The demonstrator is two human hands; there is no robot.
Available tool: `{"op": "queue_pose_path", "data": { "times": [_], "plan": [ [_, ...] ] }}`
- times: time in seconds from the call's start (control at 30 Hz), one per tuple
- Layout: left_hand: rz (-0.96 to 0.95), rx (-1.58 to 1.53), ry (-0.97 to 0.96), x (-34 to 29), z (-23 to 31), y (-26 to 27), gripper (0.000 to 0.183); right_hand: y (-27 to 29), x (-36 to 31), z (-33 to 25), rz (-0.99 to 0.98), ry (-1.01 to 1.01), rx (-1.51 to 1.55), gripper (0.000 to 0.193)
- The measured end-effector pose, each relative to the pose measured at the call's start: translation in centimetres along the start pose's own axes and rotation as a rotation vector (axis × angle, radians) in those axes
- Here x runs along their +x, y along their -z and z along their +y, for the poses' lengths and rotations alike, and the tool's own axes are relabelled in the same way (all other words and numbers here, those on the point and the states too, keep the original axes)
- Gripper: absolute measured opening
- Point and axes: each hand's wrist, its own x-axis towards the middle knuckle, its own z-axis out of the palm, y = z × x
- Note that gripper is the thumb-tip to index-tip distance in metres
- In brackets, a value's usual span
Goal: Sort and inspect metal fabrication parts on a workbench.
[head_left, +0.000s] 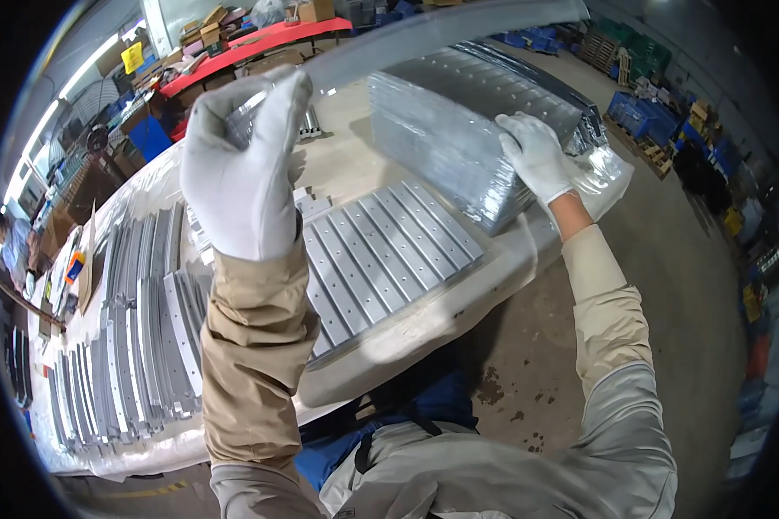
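My left hand (241,169), in a white glove, is raised above the table with its fingers pinched together. From it a strip of clear plastic film (441,39) stretches up to the right, over a film-wrapped stack of metal profiles (441,138). My right hand (535,156), also gloved in white, grips the near right top edge of that stack, fingers curled over it. Shiny film bunches around the stack's right end. Nearer to me, a row of flat grey metal profiles with small holes (385,251) lies side by side on the table.
Several rows of curved-looking metal strips (130,337) cover the table's left part. Pale sheeting drapes the table edge (433,333). Behind stands a red-edged shelf (251,48) with boxes. Blue crates (645,117) and pallets are on the floor at right. Another person (17,246) is at far left.
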Motion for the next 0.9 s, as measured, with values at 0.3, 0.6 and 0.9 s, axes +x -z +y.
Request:
{"op": "queue_pose_path", "data": {
  "times": [0.3,0.6,0.9],
  "plan": [
    [-0.321,0.129,-0.111,-11.6,2.2,7.4,0.042,-1.2,-10.2,-7.3,0.015,-0.290,0.546,0.050],
    [-0.565,0.473,0.033,-21.9,0.7,15.6,0.048,2.7,-18.2,-16.9,-0.322,-0.644,1.055,0.051],
    [-0.272,0.504,0.140,-25.6,0.2,15.9,0.047,4.5,-15.1,-24.2,-0.316,0.249,0.387,0.049]
  ]
}}
